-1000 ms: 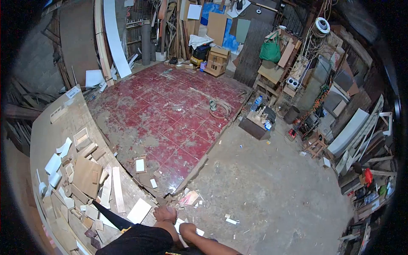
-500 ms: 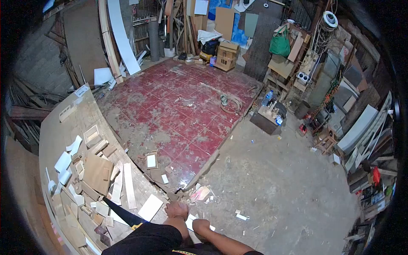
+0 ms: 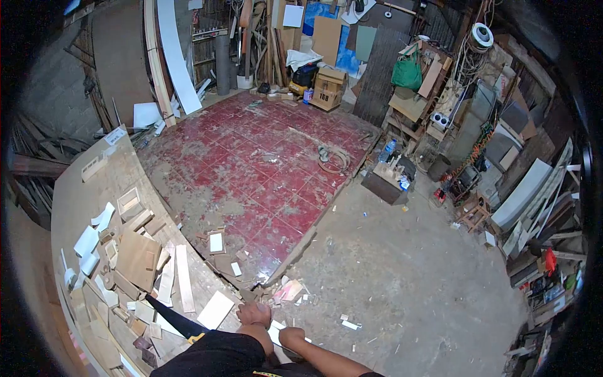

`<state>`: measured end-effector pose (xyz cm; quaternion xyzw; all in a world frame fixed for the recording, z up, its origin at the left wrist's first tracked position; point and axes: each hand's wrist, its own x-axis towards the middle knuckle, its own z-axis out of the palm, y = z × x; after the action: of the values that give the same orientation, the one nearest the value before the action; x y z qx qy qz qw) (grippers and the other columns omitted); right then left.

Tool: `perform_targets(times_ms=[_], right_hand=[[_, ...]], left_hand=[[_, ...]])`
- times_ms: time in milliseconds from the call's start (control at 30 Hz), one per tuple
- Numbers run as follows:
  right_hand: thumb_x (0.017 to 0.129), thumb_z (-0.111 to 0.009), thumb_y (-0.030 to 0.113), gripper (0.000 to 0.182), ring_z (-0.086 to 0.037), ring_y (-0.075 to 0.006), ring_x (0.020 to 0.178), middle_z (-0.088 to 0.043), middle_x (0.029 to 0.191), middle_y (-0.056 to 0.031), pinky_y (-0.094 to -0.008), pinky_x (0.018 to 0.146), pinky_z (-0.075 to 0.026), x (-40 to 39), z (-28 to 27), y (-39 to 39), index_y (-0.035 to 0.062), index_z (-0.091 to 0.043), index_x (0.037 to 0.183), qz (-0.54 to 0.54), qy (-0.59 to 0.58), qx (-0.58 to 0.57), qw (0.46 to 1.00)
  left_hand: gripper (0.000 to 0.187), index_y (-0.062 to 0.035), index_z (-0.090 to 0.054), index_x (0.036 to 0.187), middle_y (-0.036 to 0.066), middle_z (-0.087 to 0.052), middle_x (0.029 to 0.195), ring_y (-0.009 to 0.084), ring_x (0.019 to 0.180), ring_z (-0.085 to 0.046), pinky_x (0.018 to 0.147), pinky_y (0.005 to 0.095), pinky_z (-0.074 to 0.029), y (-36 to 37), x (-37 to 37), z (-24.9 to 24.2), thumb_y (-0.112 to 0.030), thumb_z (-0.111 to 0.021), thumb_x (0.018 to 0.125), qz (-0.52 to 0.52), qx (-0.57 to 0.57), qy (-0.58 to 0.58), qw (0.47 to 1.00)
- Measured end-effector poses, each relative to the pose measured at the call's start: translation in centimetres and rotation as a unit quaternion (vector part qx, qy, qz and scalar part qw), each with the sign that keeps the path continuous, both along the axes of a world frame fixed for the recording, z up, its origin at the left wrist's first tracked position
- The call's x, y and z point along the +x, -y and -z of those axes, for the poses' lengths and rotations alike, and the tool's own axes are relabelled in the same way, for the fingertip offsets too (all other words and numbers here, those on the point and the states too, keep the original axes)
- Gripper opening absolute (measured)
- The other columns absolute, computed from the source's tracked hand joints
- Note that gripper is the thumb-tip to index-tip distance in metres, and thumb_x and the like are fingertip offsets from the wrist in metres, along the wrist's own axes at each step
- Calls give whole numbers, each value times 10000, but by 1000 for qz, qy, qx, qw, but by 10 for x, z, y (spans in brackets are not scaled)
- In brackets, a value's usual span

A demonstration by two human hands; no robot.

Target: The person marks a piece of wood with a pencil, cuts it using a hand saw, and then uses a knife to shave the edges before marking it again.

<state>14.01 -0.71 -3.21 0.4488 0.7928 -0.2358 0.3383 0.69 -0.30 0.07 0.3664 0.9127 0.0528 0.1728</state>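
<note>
My left hand (image 3: 254, 313) is at the bench's near right edge, its fingers bent; whatever they may hold is hidden. Close beside it, my right hand (image 3: 291, 337) is closed in a fist on a narrow white strip of board (image 3: 275, 329), which shows between the hands. To the left, a handsaw (image 3: 176, 319) with a dark blade and a yellow part at its handle lies across the bench. A white rectangular panel (image 3: 215, 310) rests flat just beyond my left hand.
The wooden bench (image 3: 147, 173) carries a brown wooden panel (image 3: 137, 257) and several white and wooden offcuts. Beyond lies a dirty red tiled floor (image 3: 251, 169) with a coiled hose (image 3: 333, 161). Scraps litter the concrete floor (image 3: 389, 276) at right; a dark box (image 3: 384, 183) stands there.
The view has shifted slightly, so the surroundings sit a little further left. Both hands stay close together at the bench edge, with little visible change in their pose.
</note>
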Motion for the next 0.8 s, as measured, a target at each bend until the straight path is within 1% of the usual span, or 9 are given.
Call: perform_targets(times_ms=[100, 167, 267, 300, 400, 467, 567, 633, 800], right_hand=[[899, -590, 189, 238, -722, -239, 952, -735, 1096, -45, -440, 641, -566, 3, -23, 2, 146, -763, 1056, 1, 42, 5, 999], [902, -591, 193, 233, -728, -226, 918, -746, 1046, -33, -429, 644, -563, 15, -68, 12, 135, -764, 1047, -4, 44, 20, 999], [888, -612, 174, 213, -735, -243, 888, -752, 1001, -54, -412, 644, -567, 14, -19, 23, 118, -760, 1030, 40, 41, 13, 998], [865, -636, 155, 178, -737, -254, 882, -751, 991, -86, -388, 643, -570, 11, -59, 19, 102, -758, 982, 43, 5, 18, 999], [845, -653, 137, 145, -740, -265, 868, -750, 978, -106, -369, 643, -573, 8, -40, 17, 90, -757, 933, 70, -51, 46, 995], [855, -644, 150, 177, -733, -267, 911, -745, 1019, -103, -384, 665, -574, 13, -27, 16, 94, -762, 975, 77, -42, 33, 996], [877, -622, 158, 258, -712, -245, 998, -722, 1135, -74, -414, 691, -569, 15, -28, 10, 128, -747, 1100, 55, 40, -14, 998], [871, -631, 155, 245, -713, -233, 986, -725, 1127, -65, -418, 687, -569, 8, -45, 13, 134, -754, 1081, 48, 56, -16, 997], [849, -662, 151, 209, -718, -210, 955, -739, 1085, -36, -429, 669, -572, -16, -35, 10, 148, -774, 1026, 35, 55, 20, 998]], left_hand=[[547, -47, -676, 1100, 158, -654, 1153, 319, 1156, -531, 1004, 450, -377, -3, -4, -2, -507, -570, 823, -1, -3, -1, 1000], [548, -45, -679, 1094, 159, -656, 1146, 320, 1151, -534, 999, 449, -384, -3, -3, 0, -506, -576, 817, 0, -9, 1, 1000], [570, -33, -667, 1110, 161, -651, 1156, 320, 1156, -531, 995, 450, -391, -4, -4, 7, -507, -583, 805, -6, -14, 16, 1000], [580, -28, -660, 1119, 166, -647, 1164, 319, 1157, -530, 999, 447, -390, -2, -5, 7, -510, -579, 807, 3, -10, 11, 1000], [600, -15, -645, 1134, 173, -640, 1179, 319, 1161, -527, 1006, 441, -389, 2, -4, 9, -515, -571, 811, 6, -2, 17, 1000], [609, -6, -637, 1139, 175, -637, 1186, 320, 1163, -525, 1009, 438, -388, 2, -3, 10, -517, -569, 814, 4, 5, 24, 1000], [600, -48, -633, 1191, 165, -638, 1189, 319, 1165, -523, 1012, 438, -382, -3, -3, 5, -513, -566, 817, 2, -27, -20, 999], [596, -110, -620, 1257, 151, -635, 1202, 316, 1169, -520, 1013, 443, -379, -4, -1, -19, -511, -560, 820, -2, -34, 16, 999], [573, -154, -615, 1286, 146, -630, 1223, 318, 1174, -520, 1021, 455, -375, -1, 0, -6, -489, -548, 826, -8, -16, 22, 1000]])
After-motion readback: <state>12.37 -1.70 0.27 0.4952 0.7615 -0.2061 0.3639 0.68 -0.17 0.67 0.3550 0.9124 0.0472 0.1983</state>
